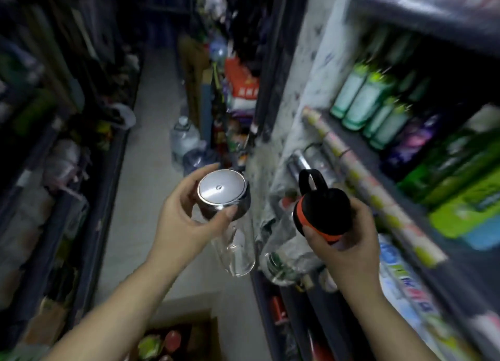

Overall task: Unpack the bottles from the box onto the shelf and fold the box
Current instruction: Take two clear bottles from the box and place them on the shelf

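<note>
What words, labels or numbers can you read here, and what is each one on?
None can be read for certain.
Silver lid of the clear bottle in the left hand: a small round emblem, too small to read.
Orange-and-white bag down the aisle: red characters, blurred.
Blue-and-white packs on the right shelf: lettering blurred.

two hands [186, 220], two bottles [230, 225], one box [189, 331]

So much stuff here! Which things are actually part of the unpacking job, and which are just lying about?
Job: clear bottle with silver lid in left hand; black-and-orange bottle in right hand; cardboard box.

Lying about: green bottles, water jugs, wrapping-paper roll.
</note>
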### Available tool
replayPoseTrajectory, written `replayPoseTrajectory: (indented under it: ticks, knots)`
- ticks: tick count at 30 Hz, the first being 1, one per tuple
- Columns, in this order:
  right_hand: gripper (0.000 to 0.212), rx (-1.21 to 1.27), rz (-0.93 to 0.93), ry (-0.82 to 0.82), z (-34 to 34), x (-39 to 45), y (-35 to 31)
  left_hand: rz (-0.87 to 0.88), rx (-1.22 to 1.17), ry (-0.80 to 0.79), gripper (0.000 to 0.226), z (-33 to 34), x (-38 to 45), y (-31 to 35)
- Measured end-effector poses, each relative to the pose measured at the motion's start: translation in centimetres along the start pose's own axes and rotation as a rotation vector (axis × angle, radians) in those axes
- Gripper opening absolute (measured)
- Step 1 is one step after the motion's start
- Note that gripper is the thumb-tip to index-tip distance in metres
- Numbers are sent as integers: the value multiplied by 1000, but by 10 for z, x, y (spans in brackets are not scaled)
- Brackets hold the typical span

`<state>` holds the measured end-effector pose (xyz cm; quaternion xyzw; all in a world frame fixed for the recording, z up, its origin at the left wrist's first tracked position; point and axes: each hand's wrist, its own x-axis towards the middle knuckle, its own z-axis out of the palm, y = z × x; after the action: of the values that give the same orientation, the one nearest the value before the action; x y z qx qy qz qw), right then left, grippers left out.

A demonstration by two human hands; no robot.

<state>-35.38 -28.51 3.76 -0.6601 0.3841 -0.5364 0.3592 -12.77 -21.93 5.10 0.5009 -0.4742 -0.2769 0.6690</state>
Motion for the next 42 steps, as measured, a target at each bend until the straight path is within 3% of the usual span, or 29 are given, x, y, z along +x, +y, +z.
replayPoseTrajectory:
  ticks: [9, 14, 18, 24, 29, 32, 38, 42]
  knots:
    - [64, -12, -199, 288, -49, 35, -132, 251, -157, -198, 58, 67, 77, 104]
    - [49, -119, -281, 422, -75, 32, -182, 355, -254, -319, 46, 99, 91, 158]
    - [59, -240, -335, 530, -98, 21, -221, 428, -380, -432, 44, 125, 100, 201]
    - [55, -350, -456, 677, -132, 11, -289, 518, -556, -528, 46, 170, 105, 262]
    - [48, -400, -558, 810, -154, 7, -330, 592, -661, -587, 40, 202, 98, 305]
    - [44, -470, -604, 890, -167, 4, -351, 622, -708, -610, 48, 223, 92, 324]
    - [58, -703, -734, 977, -198, 2, -375, 614, -777, -558, 59, 263, 87, 355]
    - [53, -813, -732, 1015, -221, 11, -370, 581, -787, -534, 58, 290, 81, 364]
